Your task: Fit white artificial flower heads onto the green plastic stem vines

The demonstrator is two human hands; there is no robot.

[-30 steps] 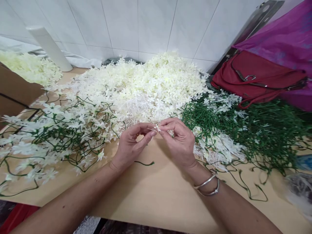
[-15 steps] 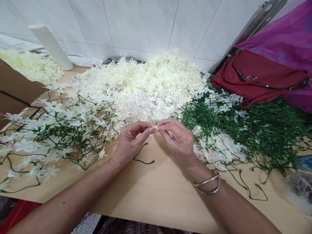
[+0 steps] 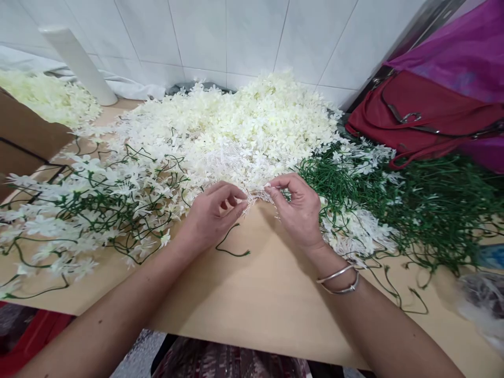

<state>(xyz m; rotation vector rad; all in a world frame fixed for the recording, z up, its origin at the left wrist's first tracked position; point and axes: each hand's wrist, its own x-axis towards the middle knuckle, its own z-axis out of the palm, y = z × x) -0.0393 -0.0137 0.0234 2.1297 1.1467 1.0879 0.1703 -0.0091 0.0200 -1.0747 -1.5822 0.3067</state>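
Note:
My left hand (image 3: 216, 214) is closed in a pinch at the front edge of a pile of white artificial flowers (image 3: 236, 123). Thin white stamens (image 3: 251, 201) show at its fingertips; whether they are held or lie behind is unclear. To its right, my right hand (image 3: 298, 209) pinches a small white flower piece (image 3: 268, 185) between thumb and forefinger. The two hands are a little apart. Below them a single green stem (image 3: 233, 254) lies on the table (image 3: 252, 299).
White flowers on green stems (image 3: 106, 205) spread on the left beside a cardboard box (image 3: 29, 136). Green stems (image 3: 429, 210) heap on the right, below a red handbag (image 3: 425, 115) and a purple bag (image 3: 464, 52). A white roll (image 3: 81, 65) leans near the tiled wall (image 3: 252, 37).
My hands were together on a small cream flower and have now come apart. My right hand has moved up and to the right with a small white piece in its fingertips.

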